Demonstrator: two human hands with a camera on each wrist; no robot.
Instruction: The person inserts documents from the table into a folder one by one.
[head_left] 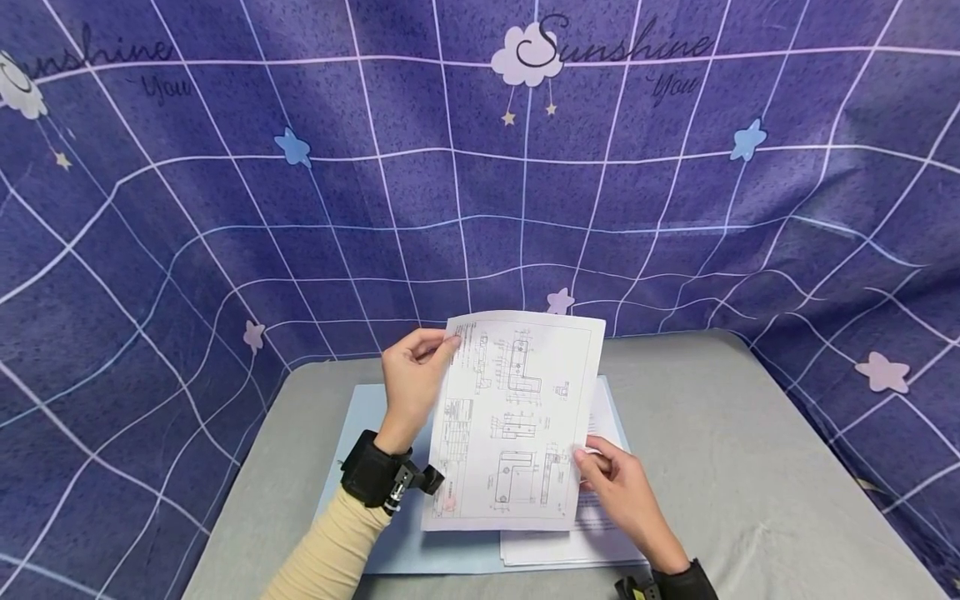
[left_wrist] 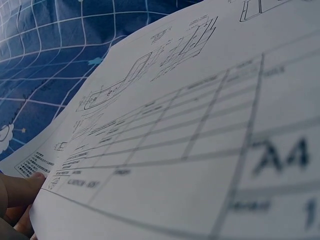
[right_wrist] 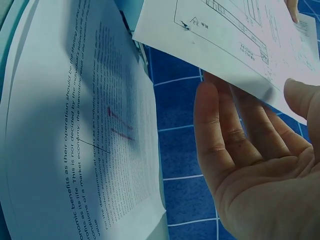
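Note:
A white sheet of paper (head_left: 517, 425) with technical drawings is held up and tilted above the grey table. My left hand (head_left: 412, 379) pinches its upper left edge, the thumb on the printed face. At the lower right edge my right hand (head_left: 622, 492) grips the sheet, thumb in front and fingers behind, as the right hand (right_wrist: 265, 145) shows in the right wrist view. Blurred table lines and "A4" fill the drawing sheet (left_wrist: 150, 135) in the left wrist view. Beneath it, printed text pages (head_left: 570, 546) lie on a light blue folder (head_left: 405, 550), partly hidden.
A grey cloth-covered table (head_left: 750, 467) extends on both sides of the folder. Behind it hangs a purple-blue curtain (head_left: 480, 192) with a grid, stars and clouds. Red marks show on the text page (right_wrist: 120, 125) in the right wrist view.

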